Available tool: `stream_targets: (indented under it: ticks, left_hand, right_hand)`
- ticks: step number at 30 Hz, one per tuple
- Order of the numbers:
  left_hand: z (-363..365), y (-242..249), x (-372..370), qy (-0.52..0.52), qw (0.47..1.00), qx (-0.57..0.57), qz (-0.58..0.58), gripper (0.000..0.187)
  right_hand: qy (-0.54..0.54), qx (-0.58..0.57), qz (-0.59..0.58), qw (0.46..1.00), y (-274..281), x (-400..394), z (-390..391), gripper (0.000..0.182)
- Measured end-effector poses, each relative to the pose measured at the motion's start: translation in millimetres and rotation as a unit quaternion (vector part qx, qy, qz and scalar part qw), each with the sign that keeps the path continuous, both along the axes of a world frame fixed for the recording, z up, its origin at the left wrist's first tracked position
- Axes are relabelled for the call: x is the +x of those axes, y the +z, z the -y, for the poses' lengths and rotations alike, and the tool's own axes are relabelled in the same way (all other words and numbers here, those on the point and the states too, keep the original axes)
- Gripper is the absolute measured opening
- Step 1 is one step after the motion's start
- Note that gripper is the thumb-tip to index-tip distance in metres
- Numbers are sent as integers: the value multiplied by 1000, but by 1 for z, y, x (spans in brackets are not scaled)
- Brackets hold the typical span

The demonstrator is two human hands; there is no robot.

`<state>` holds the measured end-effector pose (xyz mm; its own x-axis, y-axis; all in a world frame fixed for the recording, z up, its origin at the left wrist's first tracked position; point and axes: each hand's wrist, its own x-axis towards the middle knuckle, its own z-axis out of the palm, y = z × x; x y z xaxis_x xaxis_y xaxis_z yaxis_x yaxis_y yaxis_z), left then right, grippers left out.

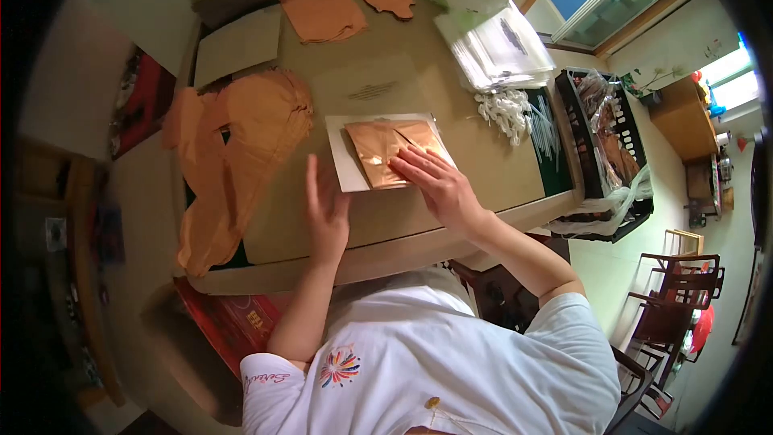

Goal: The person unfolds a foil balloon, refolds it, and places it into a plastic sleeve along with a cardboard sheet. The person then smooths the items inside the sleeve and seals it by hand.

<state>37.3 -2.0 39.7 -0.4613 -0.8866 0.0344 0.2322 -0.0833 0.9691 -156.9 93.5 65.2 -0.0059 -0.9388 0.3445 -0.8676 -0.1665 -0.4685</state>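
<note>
While right hand (439, 185) presses flat on folded stocking (386, 151), left hand (324, 209) hovers open.

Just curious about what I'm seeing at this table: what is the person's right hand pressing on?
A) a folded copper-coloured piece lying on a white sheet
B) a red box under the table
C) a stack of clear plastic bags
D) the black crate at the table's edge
A: the right hand lies flat on the folded copper-coloured piece, which rests on the white sheet; the left hand is beside it.
</note>
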Motion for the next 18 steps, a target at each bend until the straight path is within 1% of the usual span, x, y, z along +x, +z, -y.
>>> stream_targets:
  ticks: [1,2,3,4,5,6,7,8,10,13,14,16,18]
  left_hand:
    - [4,4,-12,-55,998,29,32,61]
    - [11,-16,-17,-49,990,-20,128,58]
    - [22,-55,-21,-42,972,-74,221,56]
    - [28,-72,-31,-31,977,-52,207,55]
    - [34,-89,-41,-19,981,-31,192,53]
    - [34,-93,-59,-2,995,65,70,52]
    - [36,-89,-67,-3,992,126,-15,51]
    - [37,-86,-75,-1,978,186,-99,49]
    - [37,-61,-76,-38,952,240,-187,45]
    - [30,-40,-78,-60,973,197,-108,46]
    - [23,-33,-76,-56,986,150,-53,48]
    - [18,-32,-71,-64,982,170,-43,56]
    - [14,-35,-67,-19,980,194,-29,56]
  right_hand:
    - [-15,-3,27,1000,7,5,1,57]
    - [-14,-1,49,999,11,10,0,53]
    - [-12,-4,68,998,16,14,2,48]
    - [-11,-8,88,996,20,18,4,44]
    - [-11,-3,108,994,22,21,4,44]
    - [-12,-3,114,993,25,23,4,44]
    - [-10,-4,121,993,28,24,4,44]
    - [-8,-4,129,992,29,25,5,44]
    - [-9,-6,131,991,27,26,6,45]
    - [-18,-8,139,990,24,26,8,45]
    - [-23,-9,144,989,23,27,8,45]
    - [-27,-12,148,989,22,27,9,44]
    - [-33,-15,146,989,22,27,10,47]
